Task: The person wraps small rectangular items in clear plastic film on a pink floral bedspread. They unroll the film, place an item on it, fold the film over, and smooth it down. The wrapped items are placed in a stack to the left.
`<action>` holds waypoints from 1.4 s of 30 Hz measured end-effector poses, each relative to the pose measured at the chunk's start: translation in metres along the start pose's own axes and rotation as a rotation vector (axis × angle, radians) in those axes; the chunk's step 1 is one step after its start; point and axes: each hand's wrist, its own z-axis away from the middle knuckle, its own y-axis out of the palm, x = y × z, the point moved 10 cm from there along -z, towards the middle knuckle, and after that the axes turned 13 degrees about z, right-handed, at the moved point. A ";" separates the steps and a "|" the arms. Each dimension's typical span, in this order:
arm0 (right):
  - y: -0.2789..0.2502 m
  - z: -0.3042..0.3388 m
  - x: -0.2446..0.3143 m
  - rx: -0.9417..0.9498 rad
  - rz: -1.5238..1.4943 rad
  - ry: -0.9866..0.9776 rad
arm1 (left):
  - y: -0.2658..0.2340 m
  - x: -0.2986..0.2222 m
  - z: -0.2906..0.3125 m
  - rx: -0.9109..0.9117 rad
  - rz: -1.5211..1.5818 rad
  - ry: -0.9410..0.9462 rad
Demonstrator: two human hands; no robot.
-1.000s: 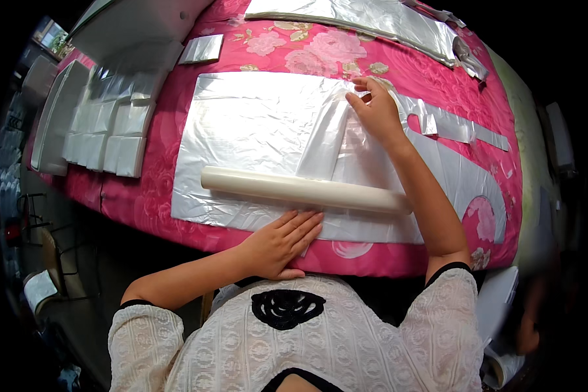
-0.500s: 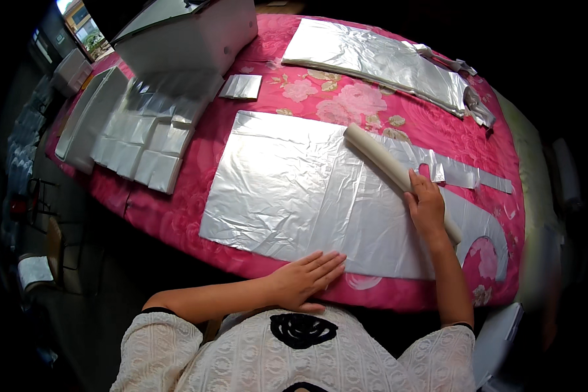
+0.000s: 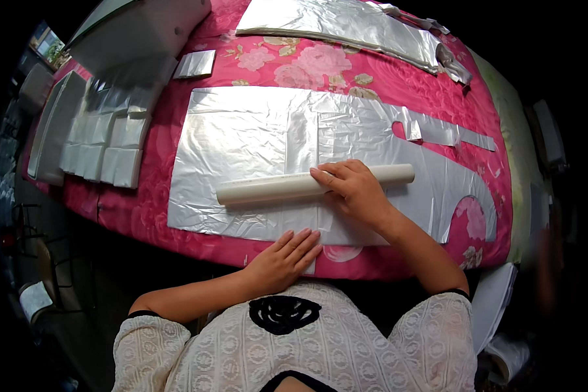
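A thin silvery plastic sheet lies spread on the table, with curved cut-outs and strap-like strips at its right end, shaped like an apron. Across its nearer half lies a long white tube, almost level from left to right. My right hand grips the tube right of its middle, thumb on the near side and fingers over the top. Flat on the sheet's near edge rests my left hand, fingers stretched out and holding nothing. Creases run over the sheet's left part.
A pink flowered cloth covers the table. Behind the sheet lies a stack of similar silvery sheets. At the left stand small folded plastic packets, a white open box and a large white container. One packet lies apart.
My right hand has brought the tube left and nearer, turning it from a steep slant to nearly level. My left hand stays on the near edge. The whole view has shifted somewhat.
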 end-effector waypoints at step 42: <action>0.071 0.015 -0.034 0.497 -0.746 0.764 | -0.082 0.121 -0.004 -0.671 0.825 -0.488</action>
